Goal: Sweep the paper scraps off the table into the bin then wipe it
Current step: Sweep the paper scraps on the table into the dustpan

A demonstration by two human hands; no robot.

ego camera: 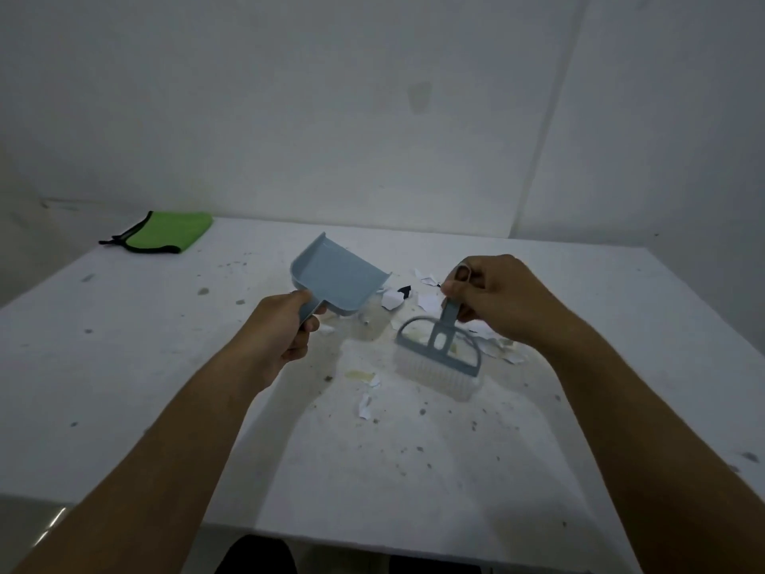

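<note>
My left hand (285, 329) grips the handle of a pale blue dustpan (337, 279), held tilted above the white table (124, 366). My right hand (492, 300) holds the handle of a small blue brush (439, 358) whose white bristles point down at the table. White paper scraps (391, 300) lie between the pan and the brush. More scraps (503, 350) sit under my right hand, and a few scraps (368, 401) lie nearer to me. No bin is in view.
A green cloth with black trim (165, 234) lies at the table's far left corner. The tabletop is speckled with dark spots and yellowish stains. White walls stand close behind the table and to its right. The near edge runs along the bottom.
</note>
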